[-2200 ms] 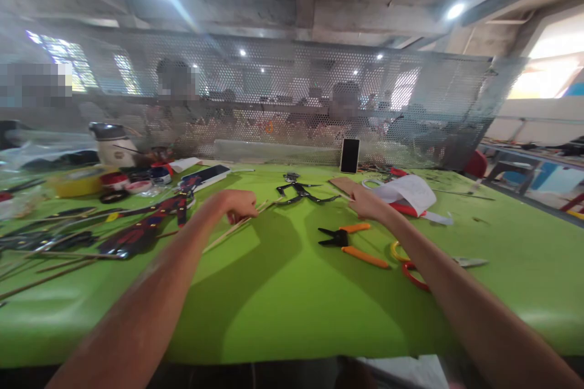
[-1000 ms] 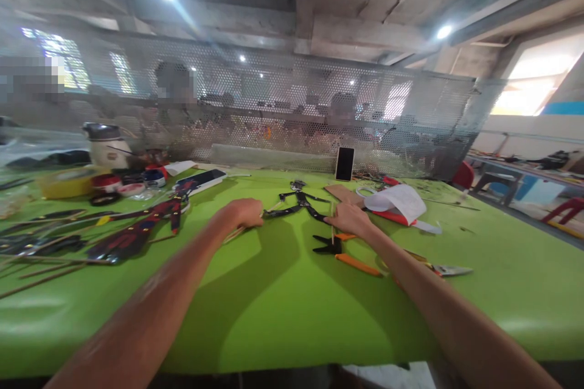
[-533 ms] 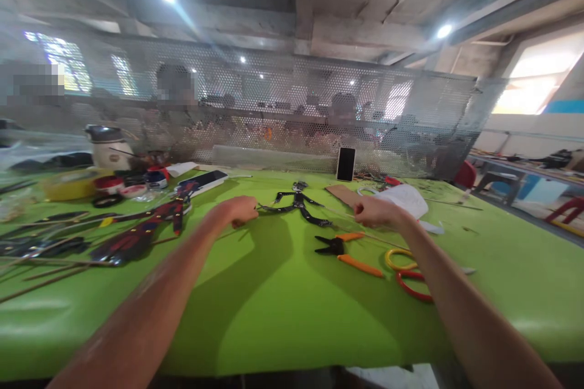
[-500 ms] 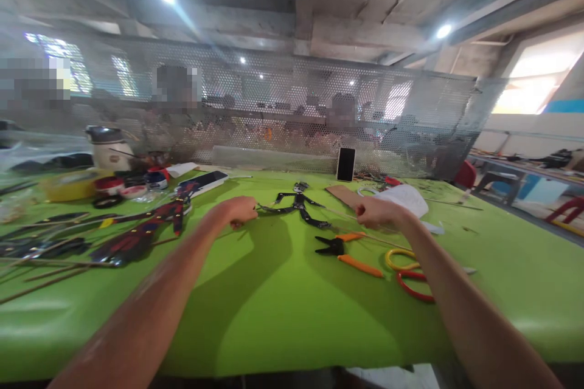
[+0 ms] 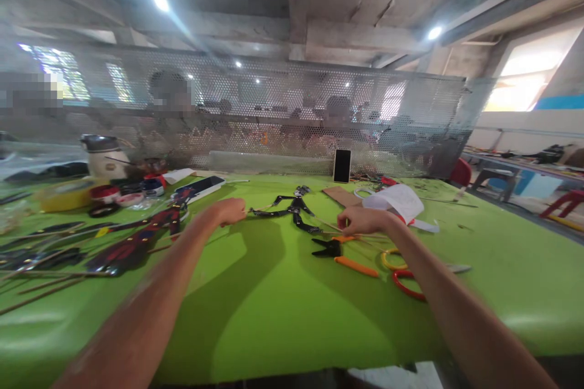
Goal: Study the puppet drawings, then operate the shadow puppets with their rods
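A jointed black figure (image 5: 294,206) lies on the green table (image 5: 255,328), its limbs spread. My left hand (image 5: 232,211) is closed beside the tip of its left-pointing limb; what the fingers pinch is too small to tell. To the right of the figure, my right hand (image 5: 360,220) is closed near a thin stick, and its fingertips point down at the table. Whether it grips the stick is unclear. Orange-handled pliers (image 5: 335,248) lie just below my right hand. Scissors with red and yellow handles (image 5: 408,284) lie partly under my right forearm.
Red-and-black figure parts (image 5: 132,243) and sticks lie at the left. Behind them stand a kettle (image 5: 107,161), yellow tape (image 5: 64,194) and small jars. A phone (image 5: 342,166) stands upright at the back, near cardboard (image 5: 342,196) and white paper (image 5: 396,200). A perforated screen (image 5: 274,121) lies beyond.
My right hand has moved left and slightly down, nearer the figure. My left hand has shifted slightly left. The whole view has also shifted a little.
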`<act>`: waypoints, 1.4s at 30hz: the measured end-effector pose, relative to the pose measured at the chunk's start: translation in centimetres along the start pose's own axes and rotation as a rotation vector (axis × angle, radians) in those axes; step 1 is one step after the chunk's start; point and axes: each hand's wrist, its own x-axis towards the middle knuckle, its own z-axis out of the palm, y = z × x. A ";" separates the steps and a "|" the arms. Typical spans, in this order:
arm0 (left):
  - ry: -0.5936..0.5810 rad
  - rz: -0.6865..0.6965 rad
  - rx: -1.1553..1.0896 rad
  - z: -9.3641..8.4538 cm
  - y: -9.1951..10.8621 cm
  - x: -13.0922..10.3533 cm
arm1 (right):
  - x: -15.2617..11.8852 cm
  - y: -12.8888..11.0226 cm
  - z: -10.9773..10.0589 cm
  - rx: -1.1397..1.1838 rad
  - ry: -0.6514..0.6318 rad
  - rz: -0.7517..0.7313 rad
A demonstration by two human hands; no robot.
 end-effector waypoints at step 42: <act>1.154 0.149 -0.350 1.9 -0.1 1.7 | 3.1 4.1 0.3 0.251 1.028 -0.077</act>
